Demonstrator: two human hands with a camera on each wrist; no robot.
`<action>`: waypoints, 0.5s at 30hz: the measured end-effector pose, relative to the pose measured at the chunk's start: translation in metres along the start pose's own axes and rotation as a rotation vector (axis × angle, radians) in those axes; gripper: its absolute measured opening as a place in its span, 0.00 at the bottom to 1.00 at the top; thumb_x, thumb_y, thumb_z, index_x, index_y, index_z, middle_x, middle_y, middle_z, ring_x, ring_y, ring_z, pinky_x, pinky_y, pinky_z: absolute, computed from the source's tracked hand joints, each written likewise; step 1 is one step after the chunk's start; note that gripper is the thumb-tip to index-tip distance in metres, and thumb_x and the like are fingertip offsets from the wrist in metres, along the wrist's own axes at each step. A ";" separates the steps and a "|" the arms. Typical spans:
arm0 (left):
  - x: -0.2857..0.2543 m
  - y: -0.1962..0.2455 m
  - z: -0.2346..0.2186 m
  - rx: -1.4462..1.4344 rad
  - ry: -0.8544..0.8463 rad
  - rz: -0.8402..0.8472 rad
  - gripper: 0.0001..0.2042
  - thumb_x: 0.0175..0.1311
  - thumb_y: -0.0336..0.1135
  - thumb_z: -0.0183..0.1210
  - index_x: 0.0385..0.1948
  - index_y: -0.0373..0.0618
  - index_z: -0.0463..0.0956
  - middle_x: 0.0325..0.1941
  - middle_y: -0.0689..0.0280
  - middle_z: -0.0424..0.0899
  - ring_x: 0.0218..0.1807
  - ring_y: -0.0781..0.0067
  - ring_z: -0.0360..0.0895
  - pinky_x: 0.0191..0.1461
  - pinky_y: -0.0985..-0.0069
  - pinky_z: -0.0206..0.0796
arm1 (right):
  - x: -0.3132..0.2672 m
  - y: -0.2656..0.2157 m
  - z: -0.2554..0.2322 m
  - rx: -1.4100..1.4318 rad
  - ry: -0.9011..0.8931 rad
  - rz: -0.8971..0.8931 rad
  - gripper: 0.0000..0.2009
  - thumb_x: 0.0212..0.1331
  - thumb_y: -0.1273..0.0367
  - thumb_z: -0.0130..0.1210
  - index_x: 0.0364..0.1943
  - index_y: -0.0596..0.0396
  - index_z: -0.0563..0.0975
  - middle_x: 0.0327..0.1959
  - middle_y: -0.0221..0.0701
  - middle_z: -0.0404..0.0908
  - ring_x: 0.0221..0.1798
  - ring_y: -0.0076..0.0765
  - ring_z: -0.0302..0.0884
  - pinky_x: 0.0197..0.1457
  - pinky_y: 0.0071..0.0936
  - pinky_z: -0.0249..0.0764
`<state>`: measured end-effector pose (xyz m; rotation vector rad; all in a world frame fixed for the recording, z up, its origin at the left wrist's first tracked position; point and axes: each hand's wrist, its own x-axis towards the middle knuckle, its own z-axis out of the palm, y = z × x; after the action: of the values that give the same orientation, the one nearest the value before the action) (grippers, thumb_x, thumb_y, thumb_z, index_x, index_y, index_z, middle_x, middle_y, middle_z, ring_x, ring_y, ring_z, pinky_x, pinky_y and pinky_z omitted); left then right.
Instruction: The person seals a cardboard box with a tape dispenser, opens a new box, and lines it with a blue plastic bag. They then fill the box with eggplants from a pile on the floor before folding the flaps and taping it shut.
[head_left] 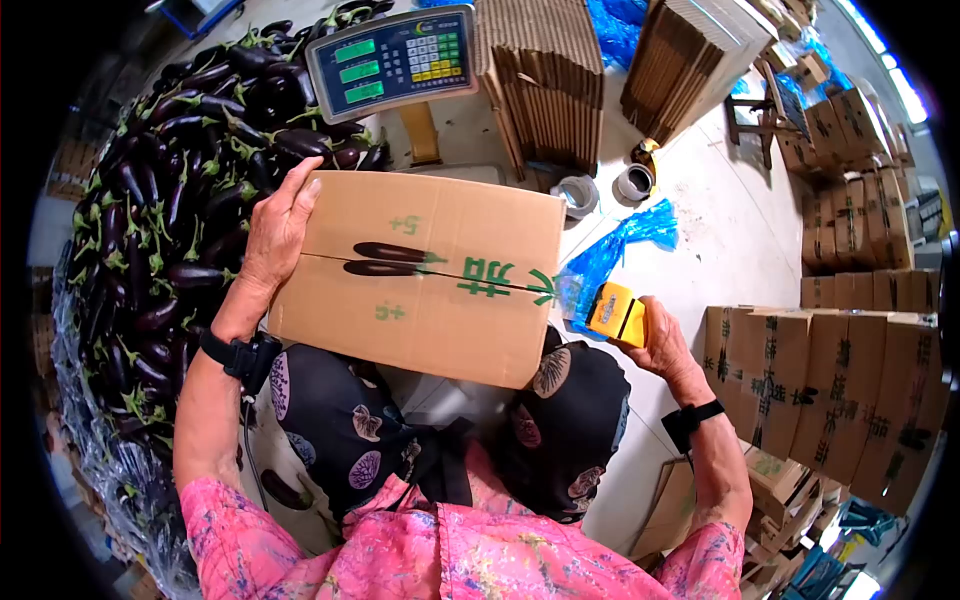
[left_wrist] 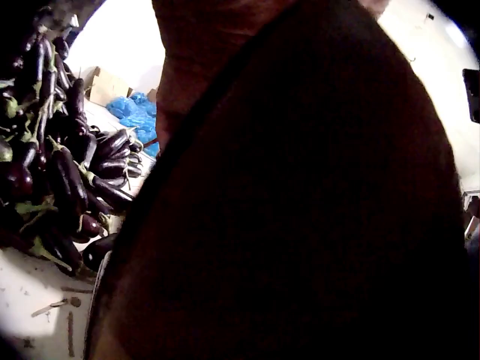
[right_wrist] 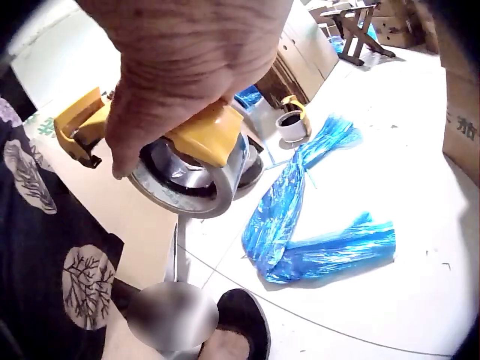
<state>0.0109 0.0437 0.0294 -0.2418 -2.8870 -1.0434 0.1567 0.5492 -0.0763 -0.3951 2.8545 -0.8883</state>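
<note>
A closed cardboard carton [head_left: 430,325] with green lettering and an eggplant picture lies in front of the person's knees, its centre seam running left to right. My left hand [head_left: 275,230] rests along the carton's left edge, its fingers pointing toward the far corner. In the left wrist view a dark shape covers most of the frame and hides the fingers. My right hand [head_left: 655,338] grips a yellow tape dispenser [head_left: 615,312] just beyond the carton's right edge, in line with the seam. A wide tape roll [right_wrist: 187,184] shows on the dispenser in the right wrist view.
Eggplants [head_left: 190,200] are heaped at left. A digital scale [head_left: 395,60] stands behind the carton, beside stacked flat cardboard [head_left: 550,100]. Tape rolls [head_left: 575,197] and blue plastic [head_left: 630,235] lie on the floor. Packed cartons [head_left: 830,390] are stacked at right.
</note>
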 end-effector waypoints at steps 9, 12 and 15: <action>0.000 0.001 0.000 -0.005 0.020 0.025 0.19 0.75 0.45 0.48 0.62 0.48 0.71 0.42 0.48 0.84 0.45 0.50 0.84 0.48 0.66 0.72 | -0.020 -0.005 -0.027 -0.109 0.000 0.029 0.27 0.53 0.55 0.69 0.45 0.58 0.67 0.36 0.45 0.73 0.37 0.57 0.77 0.39 0.42 0.75; 0.001 -0.006 -0.001 0.040 0.032 0.050 0.19 0.76 0.45 0.47 0.63 0.49 0.70 0.44 0.49 0.84 0.46 0.55 0.84 0.50 0.67 0.72 | 0.002 -0.030 -0.039 -0.297 -0.109 -0.007 0.25 0.54 0.59 0.67 0.46 0.58 0.68 0.36 0.45 0.75 0.38 0.55 0.79 0.38 0.43 0.76; 0.000 -0.006 0.000 0.047 -0.005 0.030 0.20 0.76 0.45 0.46 0.64 0.49 0.70 0.45 0.50 0.84 0.47 0.57 0.84 0.51 0.68 0.71 | 0.048 -0.096 -0.044 -0.474 -0.263 0.064 0.20 0.53 0.68 0.63 0.47 0.59 0.69 0.34 0.44 0.78 0.35 0.53 0.81 0.36 0.45 0.77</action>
<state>0.0097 0.0391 0.0256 -0.2845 -2.8993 -0.9703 0.1226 0.4835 0.0123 -0.4246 2.7812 -0.1225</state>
